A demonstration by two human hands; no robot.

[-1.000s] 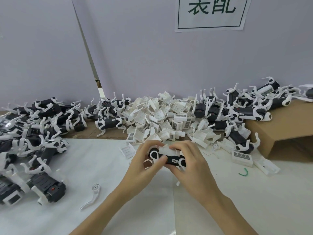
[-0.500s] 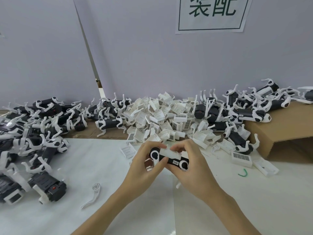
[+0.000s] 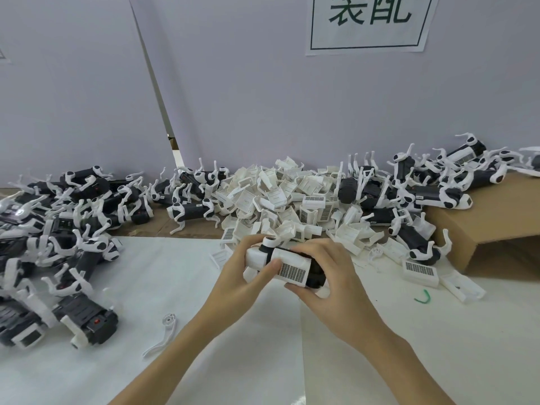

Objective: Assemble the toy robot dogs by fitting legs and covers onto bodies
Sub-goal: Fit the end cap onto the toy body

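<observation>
Held piece: one toy dog body, dark with a white cover bearing a barcode label, lifted just above the white sheet, centre of the frame
Left hand: fingers curled round the body's left end; thumb pressed on the cover beside the label
Right hand: wrapped over the body's right end, fingers clamped round it; hides most of that end
Middle heap: loose white covers, piled against the wall directly behind the hands; some show barcode labels
Left heap: assembled dogs, black and white, legs tangled; spills down the left edge of the frame
Right heap: more dogs, partly on a cardboard box at right
Strays: single white leg on the sheet, lower left of the hands; green twist at right; labelled cover near the box
Work surface: white sheet
Wall: paper sign, upper right, green characters
</observation>
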